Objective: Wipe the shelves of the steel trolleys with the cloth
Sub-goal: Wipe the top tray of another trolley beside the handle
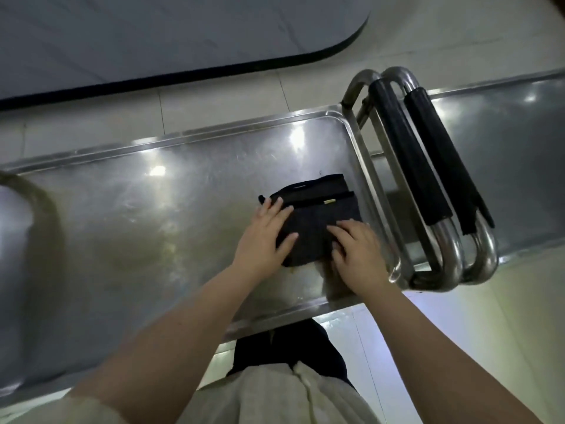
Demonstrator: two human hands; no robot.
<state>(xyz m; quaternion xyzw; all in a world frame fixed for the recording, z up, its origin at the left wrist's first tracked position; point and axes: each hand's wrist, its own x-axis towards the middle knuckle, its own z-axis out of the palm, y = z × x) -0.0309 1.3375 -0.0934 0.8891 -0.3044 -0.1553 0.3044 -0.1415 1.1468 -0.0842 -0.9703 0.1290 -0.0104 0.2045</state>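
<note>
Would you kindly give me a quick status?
Left hand, right hand pressing on cloth. Cloth folded on trolley shelf. Handles close at right.

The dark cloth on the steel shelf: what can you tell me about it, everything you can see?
The cloth is dark, almost black fabric, folded into a rough rectangle of layers, with a small yellowish tag near one fold. It lies flat on the steel shelf near the end with the handles. The left hand and right hand both rest on its near half.
</note>
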